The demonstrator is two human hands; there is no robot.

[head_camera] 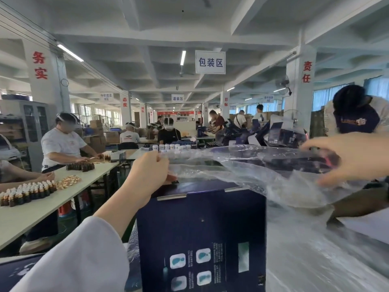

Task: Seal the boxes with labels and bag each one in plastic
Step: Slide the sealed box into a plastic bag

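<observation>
1. Far left, rows of small brown bottles [27, 192] line the neighbouring worktop [21, 218]. That's someone else's job, not ours.
2. Here's our left hand [147, 171], raised just above the box's top left corner. Its grip is clenched on the edge of the clear plastic bag.
3. The dark blue box [200, 239] stands upright right in front of us, its printed face towards us and its top still bare. We can't spot a seal label from this angle.
4. The plastic bag [242, 171] stretches between our hands, billowing over the far side of the box top.
5. Our right hand [345, 157] is out wide at the bag's other side with the film against it. It's too blurred to tell whether that grip has closed.
6. We read this as the bagging step. Next we need the mouth spread wide and drawn down evenly, so the corners don't snag the film.
</observation>
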